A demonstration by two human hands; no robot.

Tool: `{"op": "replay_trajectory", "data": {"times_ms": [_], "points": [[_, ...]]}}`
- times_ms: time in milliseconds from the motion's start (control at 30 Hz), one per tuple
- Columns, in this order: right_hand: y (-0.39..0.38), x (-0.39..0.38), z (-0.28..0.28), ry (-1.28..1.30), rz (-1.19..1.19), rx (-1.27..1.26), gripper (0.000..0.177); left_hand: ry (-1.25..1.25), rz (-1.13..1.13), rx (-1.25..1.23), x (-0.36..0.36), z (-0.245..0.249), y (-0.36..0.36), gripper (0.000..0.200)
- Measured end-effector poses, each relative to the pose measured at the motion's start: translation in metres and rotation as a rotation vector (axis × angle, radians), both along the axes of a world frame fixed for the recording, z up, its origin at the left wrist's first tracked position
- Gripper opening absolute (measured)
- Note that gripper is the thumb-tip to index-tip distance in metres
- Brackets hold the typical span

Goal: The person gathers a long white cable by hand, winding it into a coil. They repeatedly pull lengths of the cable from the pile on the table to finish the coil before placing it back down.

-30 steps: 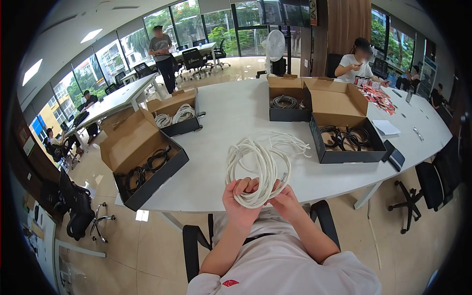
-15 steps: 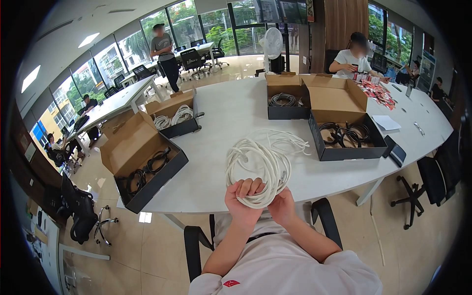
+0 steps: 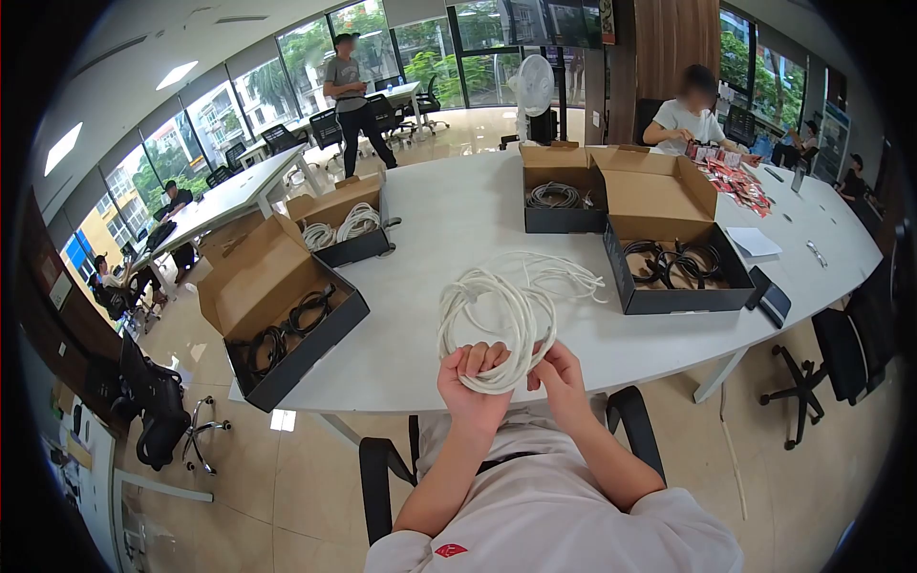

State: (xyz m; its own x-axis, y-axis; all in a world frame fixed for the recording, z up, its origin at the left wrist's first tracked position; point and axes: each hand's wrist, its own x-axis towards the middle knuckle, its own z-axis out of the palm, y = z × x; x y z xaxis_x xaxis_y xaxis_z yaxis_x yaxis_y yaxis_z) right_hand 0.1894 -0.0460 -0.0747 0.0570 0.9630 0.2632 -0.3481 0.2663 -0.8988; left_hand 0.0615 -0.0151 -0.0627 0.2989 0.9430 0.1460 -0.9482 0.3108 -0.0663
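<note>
A coil of white cable (image 3: 521,329) is held up over the near edge of the white table (image 3: 439,210). My left hand (image 3: 474,382) has its fingers wrapped round the bottom of the coil. At the coil's lower right, my right hand (image 3: 562,379) pinches a strand of the cable, its fingertips partly hidden. Another loose bundle of white cable (image 3: 571,275) lies on the table just behind the coil.
Open boxes hold black cables at left (image 3: 298,329) and right (image 3: 676,267), white cable (image 3: 339,224) and grey cable (image 3: 562,199) farther back. A phone (image 3: 772,301), paper (image 3: 753,241) and red packets (image 3: 734,181) lie right. A seated person (image 3: 683,119) and a walking person (image 3: 351,95) are beyond.
My right hand has shifted slightly right and up along the coil, its fingers now more visible. My left hand keeps its grip. The walking person has moved right.
</note>
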Motion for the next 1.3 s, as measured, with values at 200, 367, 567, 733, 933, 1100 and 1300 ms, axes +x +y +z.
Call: {"op": "replay_trajectory", "data": {"times_ms": [200,367,567,733,933,1100,1300], "points": [[0.004,-0.012,-0.006,0.008,-0.305,0.159,0.05,-0.008,-0.021,-0.015,-0.002,-0.006,0.003,0.033],[0.001,-0.013,-0.007,0.048,-0.275,0.229,0.042,0.004,-0.034,-0.02,-0.002,-0.01,0.003,0.033],[0.005,0.004,-0.006,0.264,-0.078,0.099,0.033,0.041,-0.029,-0.019,-0.002,-0.003,-0.001,0.033],[0.008,0.011,-0.004,0.287,-0.026,-0.018,0.033,0.022,-0.051,0.038,0.001,-0.009,0.001,0.035],[0.009,0.012,0.007,0.507,0.109,-0.253,0.03,0.067,-0.054,0.166,0.006,-0.008,-0.004,0.036],[0.019,0.023,-0.014,0.441,0.206,-0.384,0.02,0.273,0.016,0.221,0.005,-0.005,-0.005,0.035],[0.029,0.036,-0.022,0.46,0.258,-0.357,0.012,0.532,-0.094,0.039,-0.001,-0.006,-0.005,0.033]]}}
